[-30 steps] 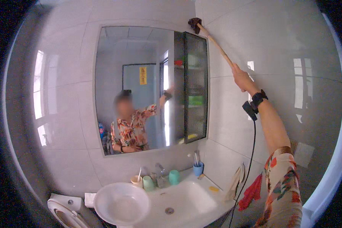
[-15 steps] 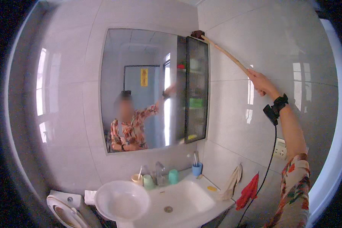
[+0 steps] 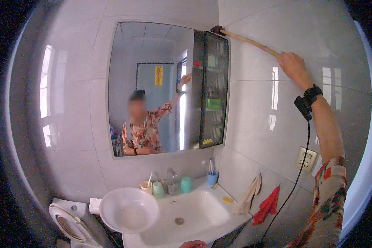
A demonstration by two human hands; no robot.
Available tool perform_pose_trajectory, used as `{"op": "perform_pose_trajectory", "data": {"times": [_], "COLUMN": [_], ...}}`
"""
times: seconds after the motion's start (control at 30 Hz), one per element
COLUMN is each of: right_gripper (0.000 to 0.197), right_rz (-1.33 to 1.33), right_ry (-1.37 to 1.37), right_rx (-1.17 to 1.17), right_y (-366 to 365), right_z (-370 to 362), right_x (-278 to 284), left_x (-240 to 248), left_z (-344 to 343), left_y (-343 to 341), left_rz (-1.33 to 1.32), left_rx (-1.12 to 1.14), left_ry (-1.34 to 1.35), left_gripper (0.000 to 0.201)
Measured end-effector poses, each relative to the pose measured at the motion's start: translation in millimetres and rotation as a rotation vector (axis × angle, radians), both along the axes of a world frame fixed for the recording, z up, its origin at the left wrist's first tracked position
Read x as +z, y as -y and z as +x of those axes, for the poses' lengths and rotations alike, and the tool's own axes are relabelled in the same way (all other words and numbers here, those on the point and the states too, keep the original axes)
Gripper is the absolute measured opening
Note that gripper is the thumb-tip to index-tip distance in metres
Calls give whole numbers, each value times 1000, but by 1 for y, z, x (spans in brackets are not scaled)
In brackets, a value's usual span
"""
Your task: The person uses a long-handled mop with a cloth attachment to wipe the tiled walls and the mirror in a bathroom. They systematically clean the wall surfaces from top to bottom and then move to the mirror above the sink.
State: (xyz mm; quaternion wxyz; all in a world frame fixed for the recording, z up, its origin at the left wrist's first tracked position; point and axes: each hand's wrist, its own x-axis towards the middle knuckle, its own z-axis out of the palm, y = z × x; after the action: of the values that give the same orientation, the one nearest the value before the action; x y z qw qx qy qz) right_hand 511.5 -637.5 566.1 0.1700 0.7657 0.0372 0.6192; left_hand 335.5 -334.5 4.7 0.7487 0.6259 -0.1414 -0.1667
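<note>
My right hand (image 3: 294, 68) is raised at the upper right, its fingers wrapped round the end of a long bamboo stick with a dark brown head (image 3: 252, 42). The head is up at the top right corner of the mirror cabinet (image 3: 214, 89), close to where the two tiled walls meet. Whether it touches the cabinet top or the wall I cannot tell. Only a small part of my left hand (image 3: 193, 244) shows, at the bottom edge in front of the washbasin (image 3: 202, 211); most of its fingers are cut off. The mirror (image 3: 149, 49) reflects my raised right arm.
A white plastic bowl (image 3: 129, 210) stands on the basin's left side. Cups (image 3: 187, 184) and a faucet (image 3: 171, 180) line its back edge. A beige cloth (image 3: 249, 196) and a red cloth (image 3: 267, 206) hang at right, below a socket (image 3: 306, 159). A toilet (image 3: 72, 221) stands lower left.
My right hand has risen and shifted slightly right with the stick, which now lies at a flatter slant. Part of my left hand has come in at the bottom edge. The view has tilted slightly.
</note>
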Motion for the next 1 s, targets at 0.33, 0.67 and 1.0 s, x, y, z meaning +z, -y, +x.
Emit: {"op": "perform_pose_trajectory", "data": {"times": [0.33,0.67,1.0], "right_gripper": [23,28,29], "right_rz": [-57,-135,-60], "right_ry": [-4,-5,-101], "right_rx": [-18,152,170], "right_y": [-8,-37,-67], "right_z": [-34,-67,-78], "right_x": [14,15,19], "left_x": [-2,34,13], "left_z": [7,-19,-19], "left_y": [1,-13,-35], "left_rz": [-68,-116,126], "left_rx": [-116,-120,-51], "left_ry": [15,61,128], "left_gripper": [24,26,26]}}
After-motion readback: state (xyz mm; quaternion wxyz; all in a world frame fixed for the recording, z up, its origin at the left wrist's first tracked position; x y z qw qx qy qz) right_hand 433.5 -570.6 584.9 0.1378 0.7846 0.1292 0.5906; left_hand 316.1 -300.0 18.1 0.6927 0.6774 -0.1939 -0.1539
